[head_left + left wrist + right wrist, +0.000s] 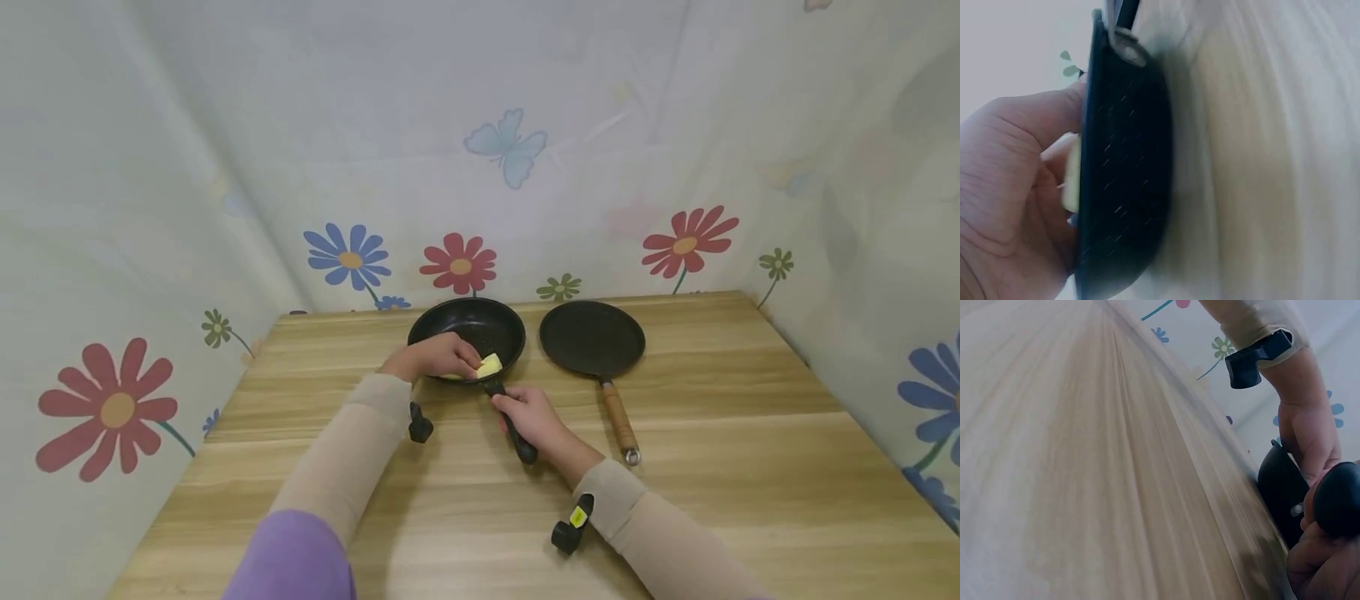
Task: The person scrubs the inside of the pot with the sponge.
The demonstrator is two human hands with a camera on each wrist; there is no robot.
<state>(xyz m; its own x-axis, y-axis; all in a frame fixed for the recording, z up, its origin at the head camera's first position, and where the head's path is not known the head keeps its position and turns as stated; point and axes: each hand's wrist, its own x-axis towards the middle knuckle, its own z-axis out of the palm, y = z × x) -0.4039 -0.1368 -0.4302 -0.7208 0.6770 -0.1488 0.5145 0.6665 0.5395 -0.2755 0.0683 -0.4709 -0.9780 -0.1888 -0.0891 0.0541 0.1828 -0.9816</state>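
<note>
A black frying pan (502, 321) stands toward the back of the wooden table, its dark handle (522, 446) pointing at me. My right hand (531, 414) grips that handle, with the thumb lying along the top. Over the near side of the pan, my left hand (442, 357) holds a pale yellow sponge (490, 365) down at the inner wall. In the left wrist view the sponge (1072, 178) shows between the hand and the pan's rim, and most of the fingers are hidden. The handle's rounded end (1338, 500) appears in the right wrist view, with right-hand fingers around it.
A flat black griddle pan (592, 337) with a wooden handle (618, 417) lies right of the frying pan. Behind the wooden table (300, 467) hangs a white curtain (390, 150) printed with flowers and a butterfly. Each wrist carries a small black camera.
</note>
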